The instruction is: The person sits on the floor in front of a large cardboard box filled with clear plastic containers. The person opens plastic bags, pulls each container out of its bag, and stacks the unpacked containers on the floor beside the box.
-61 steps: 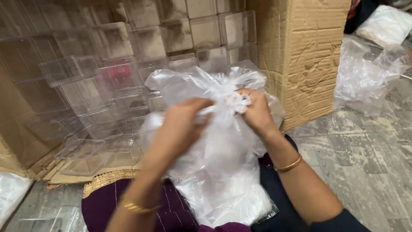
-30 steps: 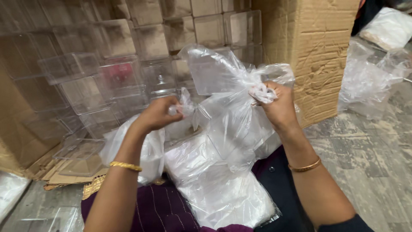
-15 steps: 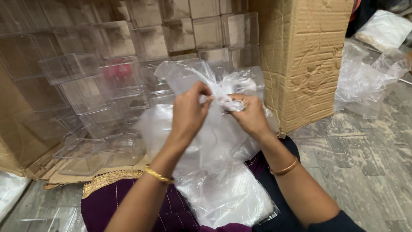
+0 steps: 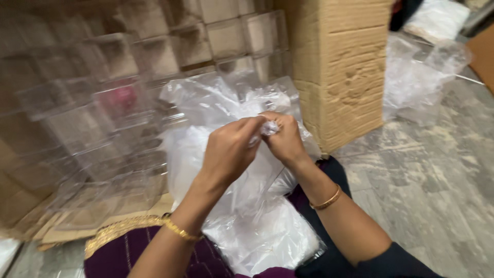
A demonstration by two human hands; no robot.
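Note:
A large clear plastic bag (image 4: 226, 108) full of white contents rests on my lap, its lower part bulging near my knees (image 4: 267, 237). My left hand (image 4: 229, 149) and my right hand (image 4: 283, 139) meet at the bag's top, both pinching the gathered, twisted neck of the plastic between fingertips. The hands touch each other there. A gold bangle sits on each wrist.
Stacked clear plastic boxes (image 4: 103, 108) fill an open cardboard carton behind the bag. A tall cardboard box (image 4: 339, 67) stands to the right. More clear plastic bags (image 4: 417, 72) lie on the grey stone floor (image 4: 437, 170) at the far right.
My hands, apart a second ago with the bag's mouth spread wide, have come together at the top and now hold the bunched neck tightly.

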